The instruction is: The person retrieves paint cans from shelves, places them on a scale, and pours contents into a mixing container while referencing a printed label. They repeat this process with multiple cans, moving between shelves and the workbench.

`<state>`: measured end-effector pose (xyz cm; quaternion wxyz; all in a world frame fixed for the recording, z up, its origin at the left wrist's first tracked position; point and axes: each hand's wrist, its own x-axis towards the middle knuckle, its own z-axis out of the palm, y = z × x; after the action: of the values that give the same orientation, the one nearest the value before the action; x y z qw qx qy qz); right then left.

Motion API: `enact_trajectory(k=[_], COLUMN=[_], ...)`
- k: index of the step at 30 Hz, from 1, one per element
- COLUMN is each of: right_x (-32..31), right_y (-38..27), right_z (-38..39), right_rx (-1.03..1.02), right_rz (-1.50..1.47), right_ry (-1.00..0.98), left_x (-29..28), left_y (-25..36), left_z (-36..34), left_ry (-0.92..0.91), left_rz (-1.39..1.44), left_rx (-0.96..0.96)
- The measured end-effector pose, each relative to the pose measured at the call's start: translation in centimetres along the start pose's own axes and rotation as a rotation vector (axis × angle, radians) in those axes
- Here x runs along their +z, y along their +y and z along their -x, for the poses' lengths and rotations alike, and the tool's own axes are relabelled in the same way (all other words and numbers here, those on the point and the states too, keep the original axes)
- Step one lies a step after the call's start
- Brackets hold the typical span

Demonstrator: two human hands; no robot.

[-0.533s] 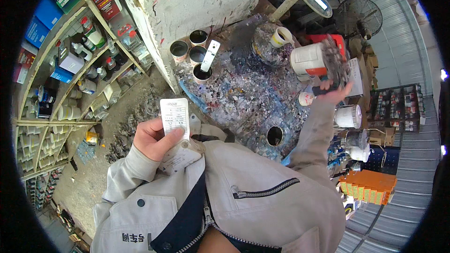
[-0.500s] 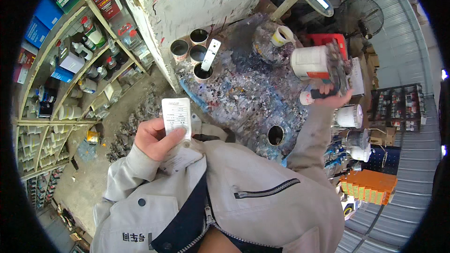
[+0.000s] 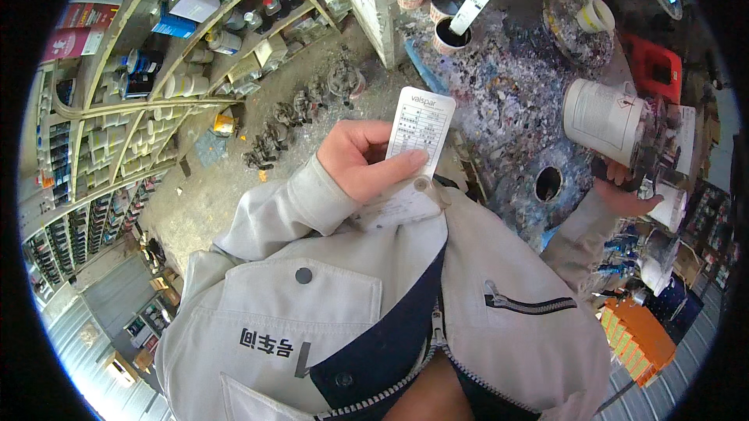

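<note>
My view has swung left: my left hand (image 3: 360, 159) pinches one white card (image 3: 421, 123) left of the spattered table (image 3: 499, 120); four cups (image 3: 411, 1), then one white bucket (image 3: 599, 117), my right hand (image 3: 622, 196) curled round one dark handle (image 3: 600, 168).

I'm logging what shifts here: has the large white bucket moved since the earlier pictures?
Yes, the large white bucket has come nearer, away from the red plastic object that it partly hid.
</note>
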<state>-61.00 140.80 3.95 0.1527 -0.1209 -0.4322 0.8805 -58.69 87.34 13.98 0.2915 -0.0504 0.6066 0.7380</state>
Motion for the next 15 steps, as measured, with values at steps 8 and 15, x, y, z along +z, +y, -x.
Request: enact_trajectory(k=[8, 15], right_x=[5.6, 11.2], right_y=[2.3, 6.0], right_z=[4.9, 9.5], right_rx=[-0.127, -0.14], right_rz=[-0.037, 0.074], right_ry=[0.044, 0.022], left_x=[-1.9, -4.4], left_y=[-1.8, -5.5], left_z=[4.7, 13.7], left_ry=[0.013, 0.123], left_rz=[0.009, 0.109], left_rx=[0.033, 0.152])
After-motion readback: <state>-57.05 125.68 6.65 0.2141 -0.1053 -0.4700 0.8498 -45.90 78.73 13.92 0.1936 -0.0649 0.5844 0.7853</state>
